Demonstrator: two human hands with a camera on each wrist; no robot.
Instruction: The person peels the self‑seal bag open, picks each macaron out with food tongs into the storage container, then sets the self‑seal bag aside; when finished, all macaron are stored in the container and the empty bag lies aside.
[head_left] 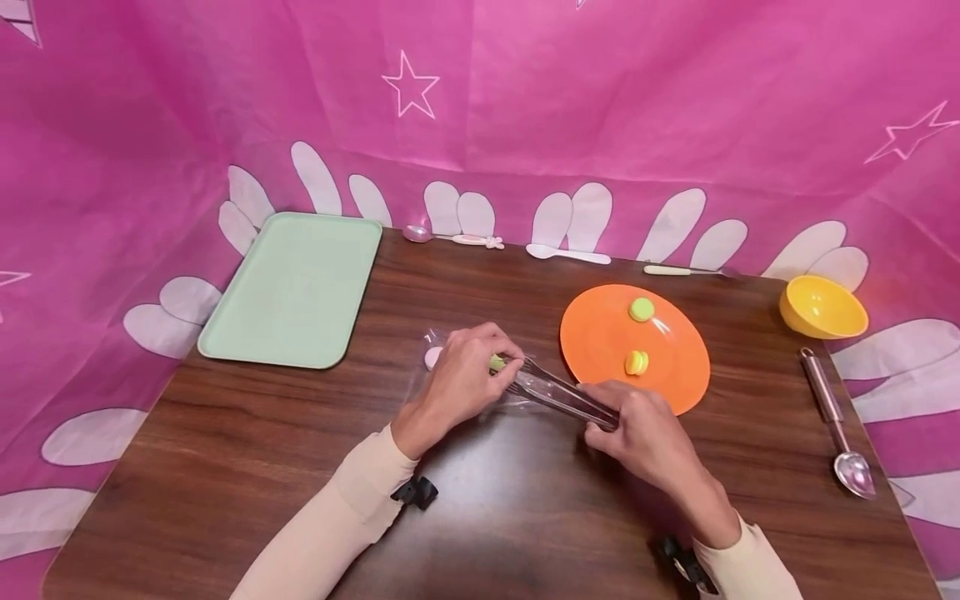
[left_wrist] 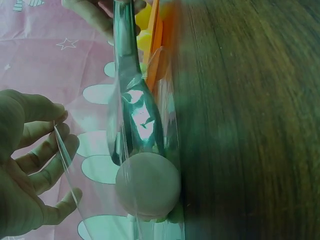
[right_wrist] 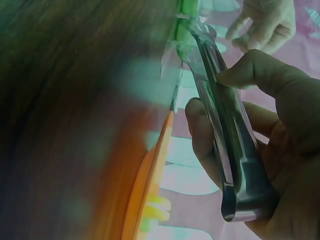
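My left hand (head_left: 459, 382) pinches the edge of a clear plastic bag (head_left: 450, 367) lying on the table and holds its mouth up; the film runs between the fingers (left_wrist: 42, 150). A pink macaron (head_left: 432, 358) (left_wrist: 147, 187) sits inside the bag. My right hand (head_left: 637, 429) grips metal tongs (head_left: 558, 393) (right_wrist: 225, 135), squeezed on a green macaron (head_left: 497, 362) at the bag's mouth. In the left wrist view the tongs (left_wrist: 137, 110) reach inside the film, down to the pink macaron. An orange plate (head_left: 600, 337) to the right carries a green macaron (head_left: 641, 309) and a yellow one (head_left: 637, 362).
A mint-green tray (head_left: 296, 287) lies at the back left. Three spoons (head_left: 450, 237) (head_left: 566, 252) (head_left: 678, 270) line the table's far edge. A yellow bowl (head_left: 822, 307) and a steel scoop (head_left: 836, 421) are at the right. Pink cloth walls surround the wooden table (head_left: 480, 517).
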